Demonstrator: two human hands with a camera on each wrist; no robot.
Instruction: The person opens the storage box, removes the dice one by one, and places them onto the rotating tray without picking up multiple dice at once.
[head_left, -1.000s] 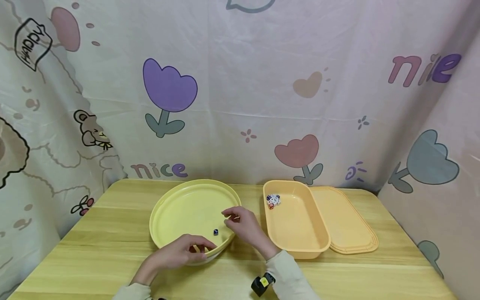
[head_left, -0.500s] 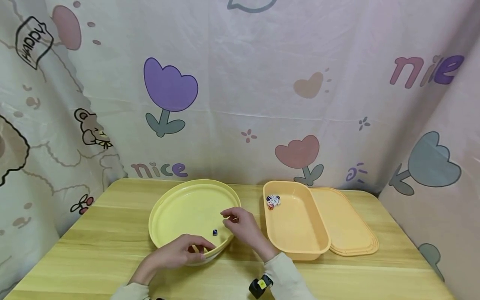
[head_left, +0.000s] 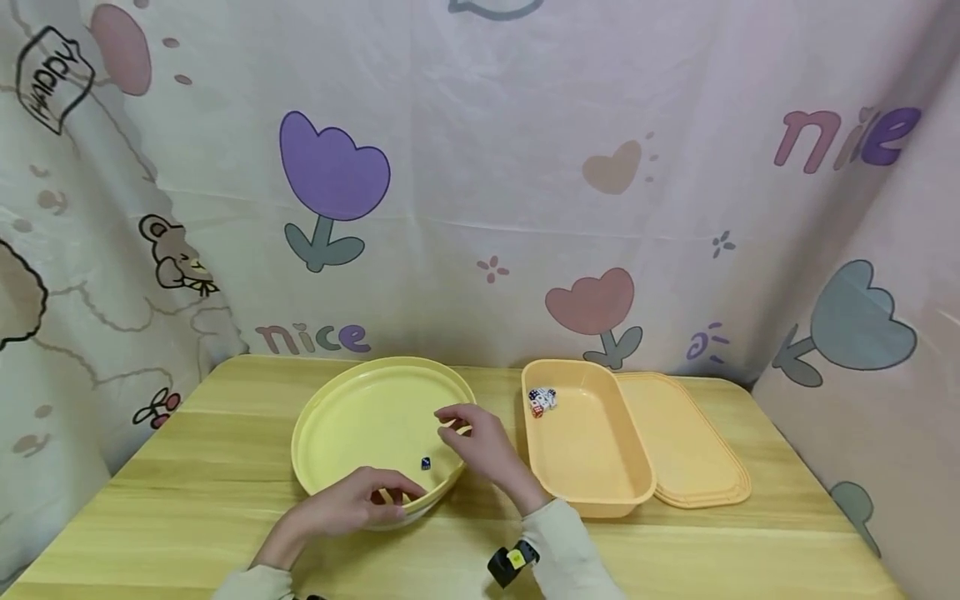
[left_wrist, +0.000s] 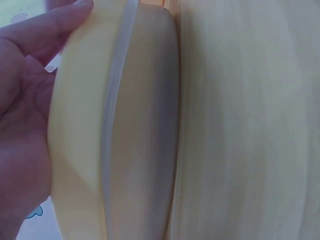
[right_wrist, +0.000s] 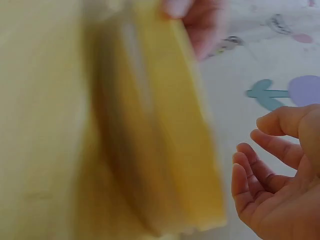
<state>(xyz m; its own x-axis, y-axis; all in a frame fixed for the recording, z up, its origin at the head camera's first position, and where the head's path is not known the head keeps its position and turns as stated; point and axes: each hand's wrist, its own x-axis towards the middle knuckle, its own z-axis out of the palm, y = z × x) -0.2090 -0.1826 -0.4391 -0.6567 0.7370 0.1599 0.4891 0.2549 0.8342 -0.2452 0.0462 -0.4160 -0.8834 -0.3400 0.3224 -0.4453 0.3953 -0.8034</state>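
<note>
A round yellow container (head_left: 360,417) with a shallow top stands on the left half of the table. One dark blue die (head_left: 426,463) lies on its top surface, near the front right. My left hand (head_left: 363,500) grips the front rim, fingers over the inside; in the left wrist view the thumb of that hand (left_wrist: 25,105) lies along the outer yellow wall (left_wrist: 80,135). Over the right rim hovers my right hand (head_left: 480,437), fingers loosely bent. The right wrist view has this hand (right_wrist: 280,175) holding nothing, apart from the blurred container (right_wrist: 175,130).
An orange rectangular box (head_left: 592,442) stands to the right, several dice (head_left: 542,400) heaped in its far left corner. Its flat orange lid (head_left: 693,442) lies against its right side. A patterned curtain (head_left: 450,167) hangs behind the wooden table (head_left: 675,558).
My right hand has risen slightly over the right rim. The left hand keeps its grip on the front rim, and the die stays in place. The head view has shifted a little.
</note>
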